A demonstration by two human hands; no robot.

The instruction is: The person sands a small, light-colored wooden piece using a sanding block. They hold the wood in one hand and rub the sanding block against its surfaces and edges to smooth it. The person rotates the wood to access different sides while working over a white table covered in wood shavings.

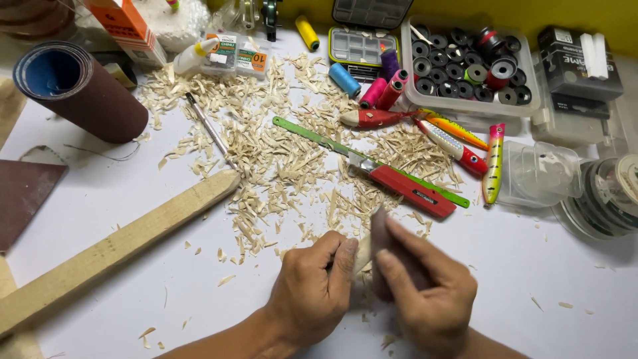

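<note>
While we are looking down at the white table (119,199), our left hand (312,289) is closing around a small pale wooden piece (363,256) at the near middle, and our right hand (425,292) is pressing a dark brownish sheet, likely sandpaper (380,233), against it. Judging by the wide spread of wood shavings (279,153) just beyond the hands, we are thinking the carving is largely done and the smoothing is under way; the piece is showing no paint, unlike the finished fishing lures (458,146) lying to the far right. A red-handled knife (405,187) and a green blade (312,133) are resting on the shavings, with a long wooden strip (113,249) at the left. Among the packaging, an orange upright carton (126,26) is standing at the far left beside a clear flat packet with orange labelling (242,56), a clear tub of dark spools (465,66) is sitting at the far right, and a black box (578,63) is lying beyond it. A sandpaper roll (80,93) is sitting far left.
</note>
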